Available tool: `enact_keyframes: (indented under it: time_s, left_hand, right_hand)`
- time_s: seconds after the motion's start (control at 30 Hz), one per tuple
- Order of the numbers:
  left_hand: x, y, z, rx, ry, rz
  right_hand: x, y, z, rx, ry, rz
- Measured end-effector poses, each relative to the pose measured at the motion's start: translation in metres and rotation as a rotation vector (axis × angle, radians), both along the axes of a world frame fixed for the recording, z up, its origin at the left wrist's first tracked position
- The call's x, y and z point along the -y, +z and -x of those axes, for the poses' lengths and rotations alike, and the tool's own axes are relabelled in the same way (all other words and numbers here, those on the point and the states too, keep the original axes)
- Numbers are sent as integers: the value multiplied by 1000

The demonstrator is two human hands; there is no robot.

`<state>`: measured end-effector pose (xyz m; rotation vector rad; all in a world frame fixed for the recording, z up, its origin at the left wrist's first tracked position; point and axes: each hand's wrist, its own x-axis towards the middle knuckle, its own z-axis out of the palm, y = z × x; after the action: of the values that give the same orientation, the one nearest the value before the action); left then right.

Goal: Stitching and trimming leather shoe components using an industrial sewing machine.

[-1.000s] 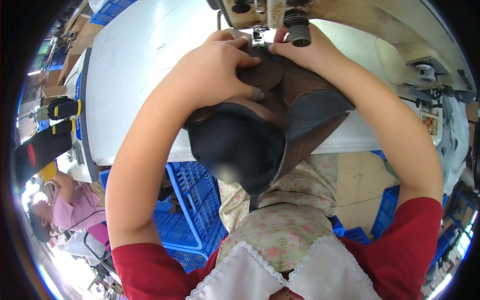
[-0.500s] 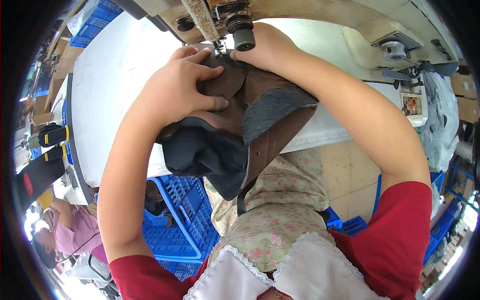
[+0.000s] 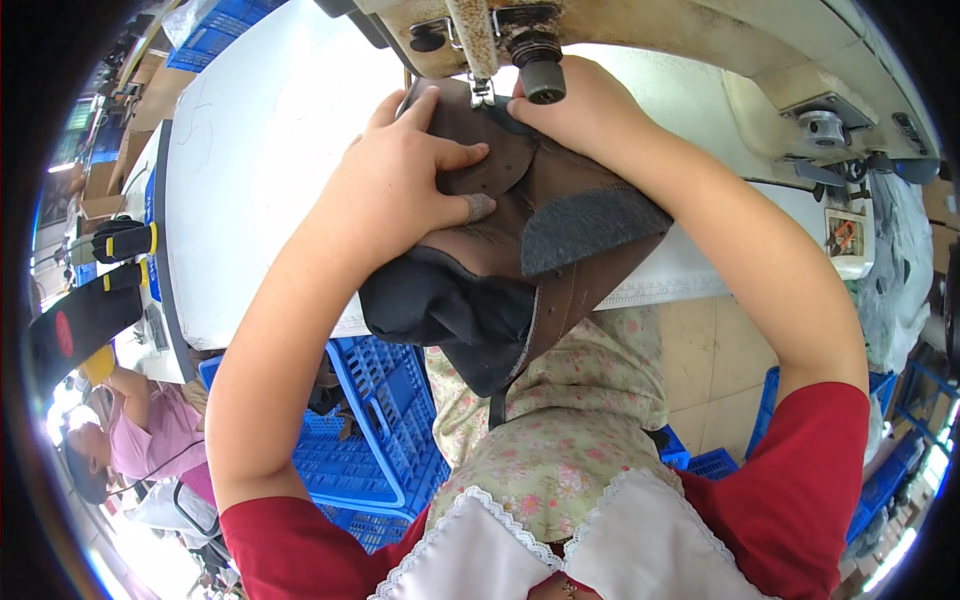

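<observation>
While both bare forearms reach up over the white counter (image 3: 240, 180), a dark brown leather-like piece with black fabric lining (image 3: 487, 250) sits bunched between them, its far end right at the small metal presser foot (image 3: 482, 92) of a worn beige sewing machine (image 3: 650, 30). The left hand (image 3: 408, 185) is spread across the brown side, grip pretty loose, fingers fanned out on top, with a greyish-brown wrap (image 3: 480, 207) around the thumb. Right hand's (image 3: 580, 100) on the other side of the foot, thumb at the piece's edge, but some fingers are hidden, so honestly can't say how tight that grip is. A rounded charcoal flap (image 3: 590, 228) folds over on the right, and the black lining droops past the counter's near edge, above the floral apron (image 3: 550, 490). Blue plastic crate (image 3: 375, 400) is down below, left side.
</observation>
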<state>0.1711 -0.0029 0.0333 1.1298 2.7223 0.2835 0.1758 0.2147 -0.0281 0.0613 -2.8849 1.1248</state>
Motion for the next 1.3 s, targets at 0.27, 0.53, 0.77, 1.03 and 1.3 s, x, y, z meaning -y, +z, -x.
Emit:
enact_keyframes:
  time_s: [0.27,0.53,0.77,1.03,1.3]
  left_hand:
    - [-1,5,1,170,81,-20]
    - [2,2,11,108,17,-13]
    - [2,4,22,136,-13,15]
    - [4,5,30,91,-86,2]
    - [1,7,59,208,-154,61]
  right_hand:
    - [-9,6,-15,-51,85,-113]
    - [-5,-2,-16,-101,20,-69]
    - [0,0,-15,-92,-11,-115]
    - [4,1,-18,-139,-30,-132]
    - [13,-1,-17,-165,-113,-156]
